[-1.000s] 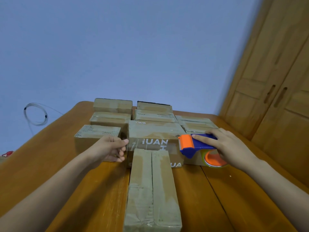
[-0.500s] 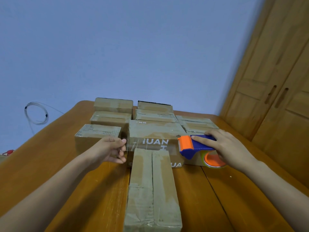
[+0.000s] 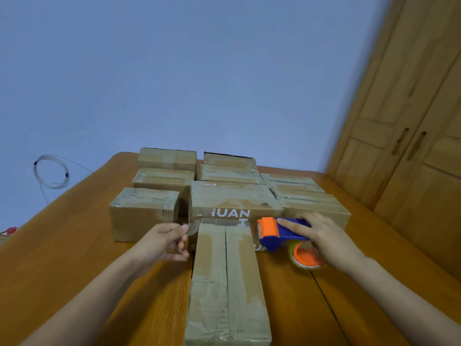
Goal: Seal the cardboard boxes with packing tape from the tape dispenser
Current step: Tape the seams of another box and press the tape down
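Above the nearest closed box (image 3: 225, 283), left hand (image 3: 162, 243) pinches clear tape (image 3: 193, 227); right hand (image 3: 326, 242) grips the dispenser (image 3: 279, 232)

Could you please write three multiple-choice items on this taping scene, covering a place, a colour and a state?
1. Where is the tape dispenser?
A. right of the long box's far end
B. on the wardrobe
C. left of every box

2. What colour is the dispenser's body?
A. green
B. blue
C. white

3. What is the left hand doing?
A. lying flat on the table
B. holding a cable
C. pinching the end of the clear tape

Answers:
1 A, it sits in the right hand beside the long box.
2 B, blue body with an orange head and orange roll core.
3 C, the clear tape stretches from its fingertips towards the dispenser.
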A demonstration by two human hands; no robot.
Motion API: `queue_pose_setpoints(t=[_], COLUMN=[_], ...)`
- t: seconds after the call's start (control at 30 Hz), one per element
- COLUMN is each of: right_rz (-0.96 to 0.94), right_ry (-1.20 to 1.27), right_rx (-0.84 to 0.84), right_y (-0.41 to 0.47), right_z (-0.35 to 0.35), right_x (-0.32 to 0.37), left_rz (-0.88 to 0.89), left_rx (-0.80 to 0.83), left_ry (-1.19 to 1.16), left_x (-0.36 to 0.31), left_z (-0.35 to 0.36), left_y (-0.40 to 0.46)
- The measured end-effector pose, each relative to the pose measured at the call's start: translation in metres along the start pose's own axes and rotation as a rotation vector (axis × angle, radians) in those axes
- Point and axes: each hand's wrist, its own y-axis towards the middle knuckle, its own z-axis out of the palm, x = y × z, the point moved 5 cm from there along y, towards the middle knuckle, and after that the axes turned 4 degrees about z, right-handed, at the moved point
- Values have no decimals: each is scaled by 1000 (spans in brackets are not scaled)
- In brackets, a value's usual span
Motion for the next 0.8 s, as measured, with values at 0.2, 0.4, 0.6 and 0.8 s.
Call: queue_pose_setpoints(t=[0.2, 0.4, 0.6, 0.8], right_rz=[140, 276, 360, 393], right_ry=[295, 485, 491, 456], right_rx=[54, -31, -59, -39], right_y=[-16, -24, -28, -29], right_z=[42, 59, 65, 62], right_x=[16, 33, 36, 38], left_rz=[26, 208, 207, 50], left_rx=[-96, -257, -267, -219], left_ry=[-86, 177, 330, 372], left_x=[19, 14, 13, 30], left_z=[21, 34, 35, 34], left_y=[-2, -6, -5, -12])
